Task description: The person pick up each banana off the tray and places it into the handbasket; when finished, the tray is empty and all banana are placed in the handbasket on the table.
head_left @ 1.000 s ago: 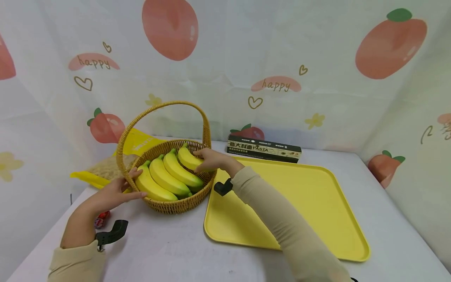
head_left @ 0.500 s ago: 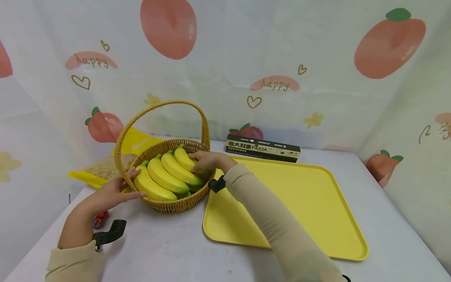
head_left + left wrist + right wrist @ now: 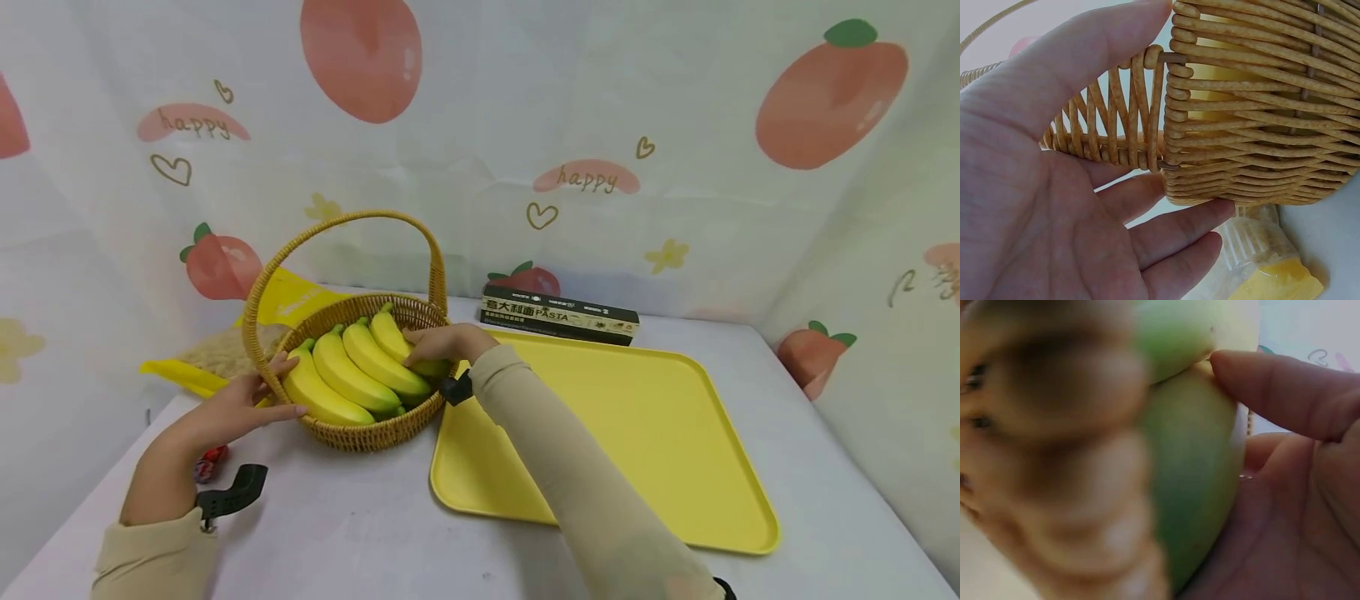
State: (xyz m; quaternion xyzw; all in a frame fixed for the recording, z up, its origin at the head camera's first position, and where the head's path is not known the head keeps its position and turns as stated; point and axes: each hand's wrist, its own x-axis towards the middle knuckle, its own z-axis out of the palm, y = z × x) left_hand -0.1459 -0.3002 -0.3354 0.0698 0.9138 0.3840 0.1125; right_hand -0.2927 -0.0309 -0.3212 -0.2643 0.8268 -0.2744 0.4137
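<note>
A woven basket (image 3: 360,439) with a tall arched handle stands left of centre in the head view, holding several yellow bananas with green tips. My left hand (image 3: 231,414) grips its left side where the handle joins the rim. In the left wrist view, thumb and fingers lie on either side of the handle's base (image 3: 1104,122). Over the basket's right side, my right hand (image 3: 452,342) holds the rightmost banana (image 3: 387,335). The right wrist view has the thumb on a greenish banana (image 3: 1194,469); the blurred basket weave (image 3: 1079,481) hides part of it.
Right of the basket lies a yellow tray (image 3: 622,442), partly under the right forearm. A dark pasta box (image 3: 558,315) lies behind the tray. Behind the basket's left side is a yellow bag (image 3: 228,354) with tan contents. A small red wrapped item (image 3: 211,463) lies near the left wrist.
My right hand has moved slightly left and further into the basket, and the rightmost banana now lies closer against the others. The left hand keeps its place on the basket.
</note>
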